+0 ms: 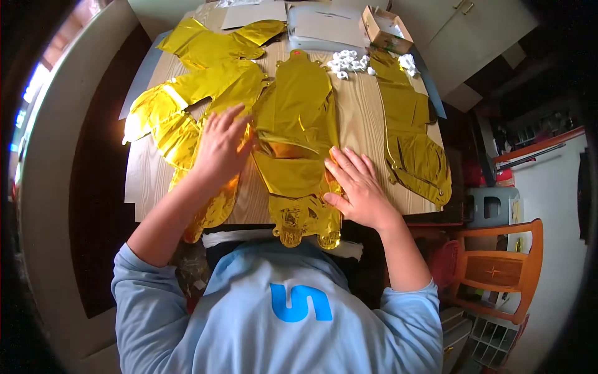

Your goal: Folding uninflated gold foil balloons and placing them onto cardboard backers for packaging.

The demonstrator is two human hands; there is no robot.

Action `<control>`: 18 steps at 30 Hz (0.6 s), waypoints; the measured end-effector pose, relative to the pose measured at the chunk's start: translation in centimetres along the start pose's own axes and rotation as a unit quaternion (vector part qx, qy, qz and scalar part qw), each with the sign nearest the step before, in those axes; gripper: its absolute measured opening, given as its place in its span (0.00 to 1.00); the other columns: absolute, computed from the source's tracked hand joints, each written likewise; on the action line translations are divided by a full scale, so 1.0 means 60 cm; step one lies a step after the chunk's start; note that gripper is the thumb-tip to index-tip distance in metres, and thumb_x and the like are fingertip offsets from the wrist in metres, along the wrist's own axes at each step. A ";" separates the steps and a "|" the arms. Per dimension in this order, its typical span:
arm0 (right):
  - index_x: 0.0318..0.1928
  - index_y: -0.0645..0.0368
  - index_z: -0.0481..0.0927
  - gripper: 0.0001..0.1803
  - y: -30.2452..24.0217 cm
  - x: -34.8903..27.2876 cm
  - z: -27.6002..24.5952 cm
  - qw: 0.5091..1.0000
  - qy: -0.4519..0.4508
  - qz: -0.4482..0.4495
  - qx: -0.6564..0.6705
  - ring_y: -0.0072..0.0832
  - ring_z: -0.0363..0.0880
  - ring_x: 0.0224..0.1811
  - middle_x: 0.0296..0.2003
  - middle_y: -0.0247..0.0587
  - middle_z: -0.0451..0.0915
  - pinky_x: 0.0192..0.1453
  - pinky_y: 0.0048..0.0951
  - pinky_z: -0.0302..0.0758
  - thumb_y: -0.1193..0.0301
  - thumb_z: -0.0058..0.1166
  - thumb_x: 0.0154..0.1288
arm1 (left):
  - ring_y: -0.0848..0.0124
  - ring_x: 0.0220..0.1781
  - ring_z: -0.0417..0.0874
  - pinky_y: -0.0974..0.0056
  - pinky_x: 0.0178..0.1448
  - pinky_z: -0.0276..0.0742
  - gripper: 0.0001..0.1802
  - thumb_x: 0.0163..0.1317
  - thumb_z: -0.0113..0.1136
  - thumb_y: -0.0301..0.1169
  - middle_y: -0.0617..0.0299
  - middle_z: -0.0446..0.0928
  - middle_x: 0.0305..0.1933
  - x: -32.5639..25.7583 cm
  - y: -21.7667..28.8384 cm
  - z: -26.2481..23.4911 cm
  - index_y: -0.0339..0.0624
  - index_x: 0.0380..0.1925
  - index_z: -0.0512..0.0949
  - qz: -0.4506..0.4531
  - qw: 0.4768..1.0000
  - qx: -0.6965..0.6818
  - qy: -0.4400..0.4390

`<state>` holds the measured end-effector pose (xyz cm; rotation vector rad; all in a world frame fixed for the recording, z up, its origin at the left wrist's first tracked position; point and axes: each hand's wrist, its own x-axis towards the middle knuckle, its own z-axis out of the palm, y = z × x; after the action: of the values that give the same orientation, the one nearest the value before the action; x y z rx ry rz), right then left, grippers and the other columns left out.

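A flat gold foil balloon (294,100) lies lengthwise in front of me, its folded lower end hanging over the near table edge. My right hand (358,190) rests on its right edge with the fingers stretched out. Left of it, my left hand (223,144) is spread over the foil between this balloon and a crumpled gold foil balloon (180,134); whether it touches either is unclear. Both hands are open and grip nothing. Another gold foil piece (205,47) lies at the far left, and a further gold foil balloon (408,118) lies along the right side.
White coiled pieces (347,63) are heaped at the back of the wooden table (361,118). Behind them stand a clear plastic bin (324,28) and an open cardboard box (386,30). A wooden chair (495,271) and a grey stool (489,202) stand to the right.
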<state>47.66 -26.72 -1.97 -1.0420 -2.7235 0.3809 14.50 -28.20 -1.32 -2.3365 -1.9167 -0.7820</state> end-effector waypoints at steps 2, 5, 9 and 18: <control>0.73 0.56 0.67 0.37 -0.002 0.002 -0.004 1.000 -0.002 0.003 0.007 0.48 0.49 0.81 0.78 0.48 0.57 0.82 0.55 0.44 0.50 0.55 0.71 | 0.50 0.79 0.61 0.41 0.82 0.48 0.36 0.69 0.59 0.44 0.44 0.62 0.76 -0.020 0.019 0.011 0.38 0.72 0.65 -0.039 0.993 0.003 -0.114; 0.75 0.56 0.64 0.35 -0.007 0.004 -0.012 1.000 -0.003 0.008 0.024 0.47 0.51 0.81 0.77 0.48 0.59 0.82 0.52 0.45 0.55 0.54 0.73 | 0.46 0.79 0.60 0.46 0.83 0.51 0.40 0.68 0.61 0.41 0.40 0.61 0.77 -0.023 0.068 0.004 0.35 0.75 0.58 0.029 0.964 -0.219 -0.146; 0.75 0.56 0.62 0.32 0.009 0.006 -0.018 0.992 0.022 0.032 0.119 0.49 0.56 0.78 0.74 0.49 0.64 0.82 0.48 0.49 0.65 0.52 0.74 | 0.47 0.78 0.63 0.52 0.80 0.59 0.40 0.66 0.62 0.29 0.38 0.63 0.75 -0.004 0.091 0.002 0.35 0.75 0.57 0.148 0.919 -0.341 -0.132; 0.66 0.59 0.73 0.26 0.004 0.018 -0.009 0.995 0.067 -0.006 0.073 0.48 0.63 0.74 0.69 0.46 0.72 0.77 0.44 0.62 0.75 0.56 0.68 | 0.48 0.81 0.58 0.38 0.81 0.47 0.37 0.69 0.57 0.51 0.48 0.65 0.76 -0.035 0.025 -0.008 0.38 0.70 0.69 0.164 0.969 -0.027 -0.182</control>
<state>47.19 -25.72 -1.45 -0.9742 -2.5402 0.4821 15.46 -30.66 -1.29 -2.8912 -1.5478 -0.4019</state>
